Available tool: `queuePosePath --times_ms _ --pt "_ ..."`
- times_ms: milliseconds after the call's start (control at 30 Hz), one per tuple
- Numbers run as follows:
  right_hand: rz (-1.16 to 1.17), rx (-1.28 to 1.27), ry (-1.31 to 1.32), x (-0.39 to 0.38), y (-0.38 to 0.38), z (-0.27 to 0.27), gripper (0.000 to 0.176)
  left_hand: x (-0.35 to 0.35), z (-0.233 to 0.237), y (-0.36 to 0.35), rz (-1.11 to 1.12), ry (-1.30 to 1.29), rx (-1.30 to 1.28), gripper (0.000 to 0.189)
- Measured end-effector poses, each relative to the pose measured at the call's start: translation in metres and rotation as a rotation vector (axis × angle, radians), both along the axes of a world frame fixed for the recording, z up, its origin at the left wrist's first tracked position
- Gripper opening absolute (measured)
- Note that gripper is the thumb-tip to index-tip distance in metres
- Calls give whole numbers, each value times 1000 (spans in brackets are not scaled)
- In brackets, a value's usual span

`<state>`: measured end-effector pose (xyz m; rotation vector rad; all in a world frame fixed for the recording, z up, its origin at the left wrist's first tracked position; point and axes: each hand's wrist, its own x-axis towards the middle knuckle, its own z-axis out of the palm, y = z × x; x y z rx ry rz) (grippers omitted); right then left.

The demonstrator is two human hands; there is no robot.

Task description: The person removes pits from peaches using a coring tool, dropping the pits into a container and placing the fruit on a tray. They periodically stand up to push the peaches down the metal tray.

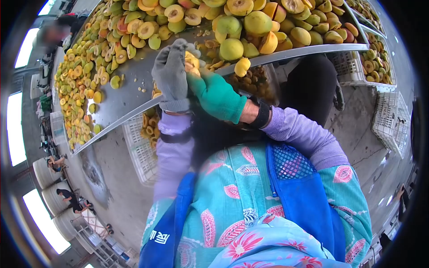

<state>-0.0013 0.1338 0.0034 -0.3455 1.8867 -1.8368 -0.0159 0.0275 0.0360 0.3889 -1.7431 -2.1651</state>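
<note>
My left hand (173,71), in a grey glove, is closed around a cut yellow peach (191,61) over the front edge of the metal table. My right hand (220,96), in a green glove, meets it from the right, its fingers closed against the lower side of the same fruit. Any tool inside the right glove is hidden. Just right of the hands, a small yellow piece of peach (242,67) shows at the table's rim. Behind them are whole greenish peaches (231,49) and many cut halves (146,30) with flesh or pit showing.
The sloping metal table (118,102) has a raised front rim. Below it stand a white crate (139,149) of fruit pieces and a clear bin (271,82). At right are a crate of halves (376,60) and another white crate (391,118). People are in the background at left.
</note>
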Motion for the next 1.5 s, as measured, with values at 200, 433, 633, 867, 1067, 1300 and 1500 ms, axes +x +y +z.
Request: queuePosePath --times_ms 200,433,633,867,1067,1300,1500 --pt "45 -404 -457 3 6 21 47 -34 28 -28 -541 -307 -622 24" --pt "192 -739 -786 -14 -5 15 43 -27 18 2 -189 -243 -120 26" --pt "558 -1041 -1036 -3 16 11 35 -40 21 -45 -969 -190 -523 25" --pt "630 -1029 -1054 7 12 35 40 45 5 -42 -145 -147 -108 27" --pt "146 30 -78 14 63 19 38 124 -33 -155 336 -505 -1256 26" --pt "-243 426 544 -22 71 -23 35 46 -57 29 -358 79 -1844 48" --pt "-198 363 251 10 82 -44 37 42 -49 -8 -248 -27 -918 12"
